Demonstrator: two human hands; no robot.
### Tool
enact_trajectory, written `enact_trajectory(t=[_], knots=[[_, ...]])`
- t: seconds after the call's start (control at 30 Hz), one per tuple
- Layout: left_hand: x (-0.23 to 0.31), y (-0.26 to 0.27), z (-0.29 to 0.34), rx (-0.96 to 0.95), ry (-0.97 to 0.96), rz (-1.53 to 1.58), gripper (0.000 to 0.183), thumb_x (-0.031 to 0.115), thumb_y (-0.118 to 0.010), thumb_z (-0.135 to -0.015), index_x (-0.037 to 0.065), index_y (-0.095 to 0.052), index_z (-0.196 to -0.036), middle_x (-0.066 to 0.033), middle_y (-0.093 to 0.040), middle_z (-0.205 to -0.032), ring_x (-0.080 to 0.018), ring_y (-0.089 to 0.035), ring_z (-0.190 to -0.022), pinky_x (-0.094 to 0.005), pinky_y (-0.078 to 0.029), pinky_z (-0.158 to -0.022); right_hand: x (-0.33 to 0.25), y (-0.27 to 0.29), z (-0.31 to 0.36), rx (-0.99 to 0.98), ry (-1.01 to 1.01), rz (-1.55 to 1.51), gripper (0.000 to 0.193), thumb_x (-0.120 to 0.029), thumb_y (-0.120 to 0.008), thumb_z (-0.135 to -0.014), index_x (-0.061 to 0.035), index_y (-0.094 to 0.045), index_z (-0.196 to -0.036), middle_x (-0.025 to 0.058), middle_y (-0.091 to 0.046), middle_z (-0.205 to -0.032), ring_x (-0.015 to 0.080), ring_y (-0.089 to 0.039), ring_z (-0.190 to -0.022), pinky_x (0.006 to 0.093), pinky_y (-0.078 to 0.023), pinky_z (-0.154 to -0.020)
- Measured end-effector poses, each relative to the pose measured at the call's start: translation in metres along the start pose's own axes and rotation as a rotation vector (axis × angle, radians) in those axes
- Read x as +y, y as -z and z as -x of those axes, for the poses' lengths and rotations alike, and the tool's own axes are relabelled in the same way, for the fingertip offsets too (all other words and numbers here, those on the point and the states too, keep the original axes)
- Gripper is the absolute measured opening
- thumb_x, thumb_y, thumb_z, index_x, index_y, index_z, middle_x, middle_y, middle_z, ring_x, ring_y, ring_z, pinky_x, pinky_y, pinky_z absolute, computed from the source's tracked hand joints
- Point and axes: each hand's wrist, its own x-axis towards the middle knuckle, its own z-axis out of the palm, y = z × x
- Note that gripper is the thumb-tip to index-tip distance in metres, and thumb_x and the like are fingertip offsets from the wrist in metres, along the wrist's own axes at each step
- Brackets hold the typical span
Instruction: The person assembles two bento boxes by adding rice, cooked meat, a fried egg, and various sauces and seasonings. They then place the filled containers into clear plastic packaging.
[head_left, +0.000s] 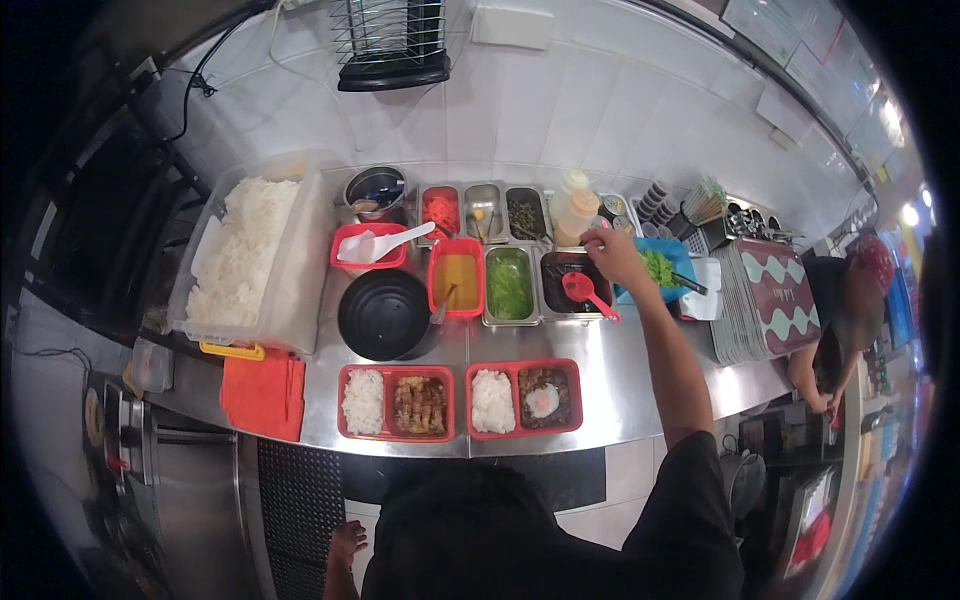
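My right hand point(615, 256) reaches across the counter with its fingers pinched together, just right of the squeeze bottles point(575, 218). Whatever lies between the fingertips, if anything, is too small to make out. Below that hand sits a steel pan of dark sauce point(556, 290) with a red ladle point(584, 288) in it. Down by my side hangs my left hand point(347, 540), empty, its fingers loosely apart. Two red bento boxes stand at the counter's front edge: the left box point(448, 405) holds rice and sauced sliced meat, the right box point(470, 400) rice and egg-topped meat.
A large tub of rice point(240, 255) stands left, above a red cloth point(263, 395). Around the middle are a black bowl point(383, 315), pans of lettuce point(509, 283) and red pickles point(440, 208). Stacked patterned lids point(775, 290) sit right, near another person's arm point(806, 375).
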Motion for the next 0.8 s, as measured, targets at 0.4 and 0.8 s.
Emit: enact_trajectory(t=[0.4, 0.8], knots=[[-0.096, -0.067, 0.037, 0.358, -0.091, -0.326, 0.04, 0.028, -0.065, -0.092, 0.006, -0.069, -0.125, -0.0145, -0.072, -0.121, -0.0271, -0.072, -0.097, -0.0428, -0.057, -0.086, -0.071, -0.143, -0.074, -0.107, 0.099, -0.129, 0.026, -0.021, -0.068, -0.093, -0.0038, -0.075, -0.111, 0.0183, -0.077, -0.102, 0.0338, -0.075, -0.097, 0.0421, -0.058, -0.089], [-0.084, -0.06, 0.072, 0.454, -0.15, -0.136, 0.037, 0.024, -0.063, -0.093, 0.004, -0.069, -0.123, -0.0136, -0.073, -0.117, -0.0259, -0.071, -0.093, -0.042, -0.057, -0.082, -0.124, -0.209, -0.149, -0.327, -0.033, 0.321, 0.041, -0.041, -0.072, -0.088, -0.0026, -0.075, -0.101, 0.0236, -0.074, -0.106, 0.0409, -0.071, -0.103, 0.051, -0.058, -0.091]])
